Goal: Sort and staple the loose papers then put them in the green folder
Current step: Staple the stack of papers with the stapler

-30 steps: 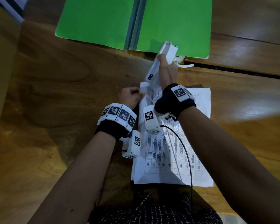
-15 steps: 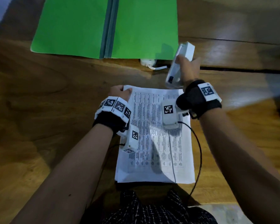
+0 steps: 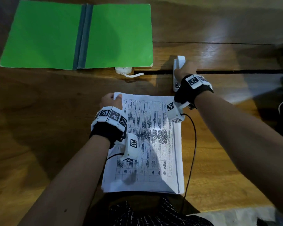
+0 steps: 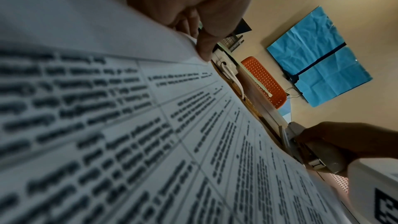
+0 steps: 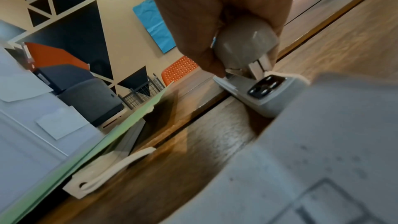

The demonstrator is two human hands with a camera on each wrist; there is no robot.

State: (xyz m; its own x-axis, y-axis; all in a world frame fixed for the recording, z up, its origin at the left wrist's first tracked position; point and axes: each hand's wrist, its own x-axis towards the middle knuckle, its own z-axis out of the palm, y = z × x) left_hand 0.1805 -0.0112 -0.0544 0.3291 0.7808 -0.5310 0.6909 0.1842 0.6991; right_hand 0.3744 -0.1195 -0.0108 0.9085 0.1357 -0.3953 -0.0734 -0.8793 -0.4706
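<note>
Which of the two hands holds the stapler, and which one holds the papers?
The right hand grips the white stapler on the table beyond the papers. The left hand pinches their far-left corner.

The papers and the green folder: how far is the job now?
The papers lie squared in one stack. The left hand pinches their top corner; the right hand holds the stapler at the table. The green folder lies shut; filing remains.

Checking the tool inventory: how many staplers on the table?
1. The white stapler sits on the wooden table right of the green folder, beyond the papers, in the right hand. None else visible.
</note>
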